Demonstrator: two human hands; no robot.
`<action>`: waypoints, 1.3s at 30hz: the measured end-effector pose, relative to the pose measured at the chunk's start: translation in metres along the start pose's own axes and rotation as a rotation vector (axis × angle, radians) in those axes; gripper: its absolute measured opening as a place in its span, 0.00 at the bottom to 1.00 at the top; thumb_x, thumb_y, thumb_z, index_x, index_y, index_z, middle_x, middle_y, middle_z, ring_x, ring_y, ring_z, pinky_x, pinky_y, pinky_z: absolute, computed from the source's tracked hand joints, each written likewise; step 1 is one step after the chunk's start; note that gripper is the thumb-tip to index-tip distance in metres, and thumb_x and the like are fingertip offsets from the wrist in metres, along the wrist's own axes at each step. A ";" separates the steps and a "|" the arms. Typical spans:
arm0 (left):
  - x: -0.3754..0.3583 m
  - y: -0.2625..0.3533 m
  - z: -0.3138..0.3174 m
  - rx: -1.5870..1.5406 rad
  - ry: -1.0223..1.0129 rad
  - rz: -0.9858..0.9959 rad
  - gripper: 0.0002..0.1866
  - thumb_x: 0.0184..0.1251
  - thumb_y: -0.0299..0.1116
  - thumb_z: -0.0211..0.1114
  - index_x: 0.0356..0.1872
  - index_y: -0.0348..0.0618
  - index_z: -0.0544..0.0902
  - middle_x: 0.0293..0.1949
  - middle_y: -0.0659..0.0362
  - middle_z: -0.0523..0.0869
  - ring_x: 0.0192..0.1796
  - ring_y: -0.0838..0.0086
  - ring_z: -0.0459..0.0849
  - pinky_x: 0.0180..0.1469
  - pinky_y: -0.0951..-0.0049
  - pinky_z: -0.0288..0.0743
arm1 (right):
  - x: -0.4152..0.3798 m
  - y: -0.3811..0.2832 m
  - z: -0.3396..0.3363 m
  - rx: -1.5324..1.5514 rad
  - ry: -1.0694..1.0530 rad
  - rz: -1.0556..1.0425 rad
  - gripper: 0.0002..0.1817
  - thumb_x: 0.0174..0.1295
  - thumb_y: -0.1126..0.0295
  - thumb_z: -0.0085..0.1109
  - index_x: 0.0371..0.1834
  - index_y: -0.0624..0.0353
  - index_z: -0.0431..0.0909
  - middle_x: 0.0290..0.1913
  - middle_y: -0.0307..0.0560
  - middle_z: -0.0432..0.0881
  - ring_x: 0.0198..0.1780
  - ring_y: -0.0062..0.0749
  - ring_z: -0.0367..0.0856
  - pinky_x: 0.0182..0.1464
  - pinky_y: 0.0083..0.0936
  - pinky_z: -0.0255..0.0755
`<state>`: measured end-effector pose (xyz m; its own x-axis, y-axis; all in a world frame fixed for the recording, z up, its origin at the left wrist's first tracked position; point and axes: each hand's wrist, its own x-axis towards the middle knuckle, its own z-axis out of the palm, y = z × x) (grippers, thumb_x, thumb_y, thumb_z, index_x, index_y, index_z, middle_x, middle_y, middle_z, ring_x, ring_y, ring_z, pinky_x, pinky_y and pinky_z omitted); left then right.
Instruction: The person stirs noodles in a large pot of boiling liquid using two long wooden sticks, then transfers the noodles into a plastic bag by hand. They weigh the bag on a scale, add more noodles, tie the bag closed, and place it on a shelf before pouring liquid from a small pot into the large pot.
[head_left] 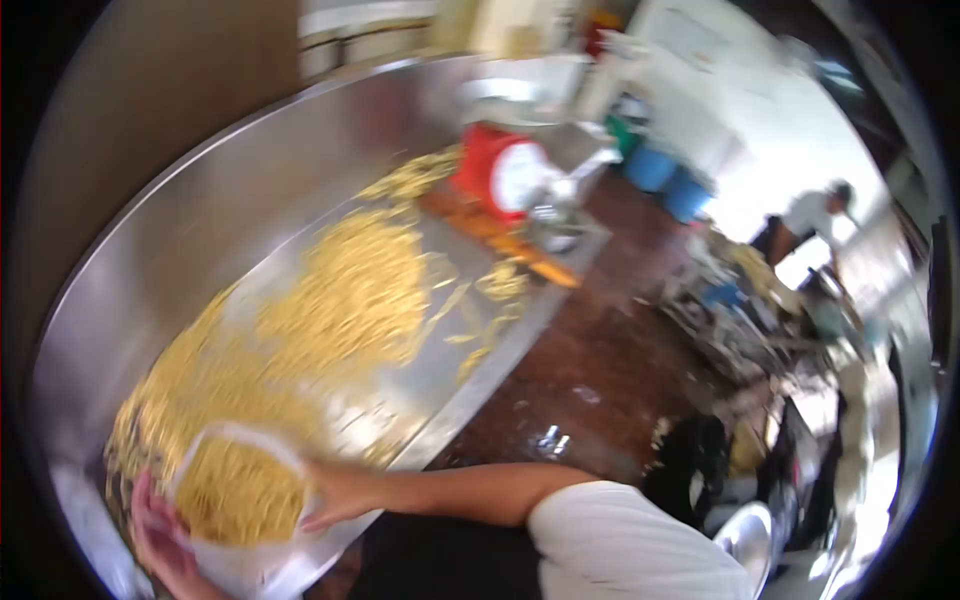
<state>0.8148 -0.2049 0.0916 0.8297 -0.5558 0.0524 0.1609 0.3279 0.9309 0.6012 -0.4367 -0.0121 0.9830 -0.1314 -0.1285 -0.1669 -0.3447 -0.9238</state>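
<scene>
A clear plastic bag (pixel 232 430) full of yellow strips stands open at the lower left, on the metal table (pixel 440 430). My left hand (pixel 160 525) is closed round the bag's left side. On its right side, my right hand (pixel 340 493) grips the rim, fingers bent. Loose yellow strips (pixel 350 290) lie spread over the table behind the bag, in a thick heap toward the middle. Motion blurs the picture, so fine detail of the fingers is hard to see.
A red scale (pixel 495 175) with a white dial stands at the table's far end on an orange-brown board (pixel 480 228). Blue bins (pixel 650 168) are beyond. On the right, a person (pixel 815 215) bends near cluttered items. A metal bowl (pixel 745 540) is at lower right.
</scene>
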 end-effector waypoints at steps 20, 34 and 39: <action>-0.030 0.002 0.048 -0.054 -0.219 -0.044 0.43 0.49 0.41 0.74 0.66 0.32 0.66 0.34 0.55 0.83 0.19 0.83 0.74 0.20 0.85 0.65 | 0.078 -0.180 -0.039 -0.236 -0.143 -0.391 0.17 0.59 0.65 0.59 0.51 0.57 0.78 0.39 0.52 0.82 0.42 0.38 0.82 0.46 0.33 0.75; -0.019 0.039 0.022 1.174 0.066 -0.132 0.11 0.53 0.25 0.59 0.38 0.39 0.83 0.25 0.61 0.80 0.29 0.77 0.76 0.32 0.74 0.71 | 0.008 -0.040 0.013 -0.397 -0.185 0.152 0.29 0.47 0.40 0.70 0.38 0.56 0.82 0.36 0.49 0.84 0.37 0.39 0.83 0.41 0.33 0.76; -0.003 0.022 0.014 1.208 -0.051 -0.006 0.14 0.54 0.23 0.56 0.42 0.34 0.82 0.37 0.53 0.85 0.42 0.70 0.82 0.47 0.72 0.73 | 0.026 -0.055 0.042 -0.440 -0.154 0.137 0.25 0.51 0.51 0.65 0.40 0.64 0.81 0.38 0.59 0.84 0.42 0.53 0.84 0.42 0.44 0.77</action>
<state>0.8081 -0.2068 0.1168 0.8041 -0.5935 0.0353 -0.4612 -0.5852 0.6670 0.6395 -0.3823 0.0202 0.9440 -0.0751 -0.3212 -0.2797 -0.6984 -0.6588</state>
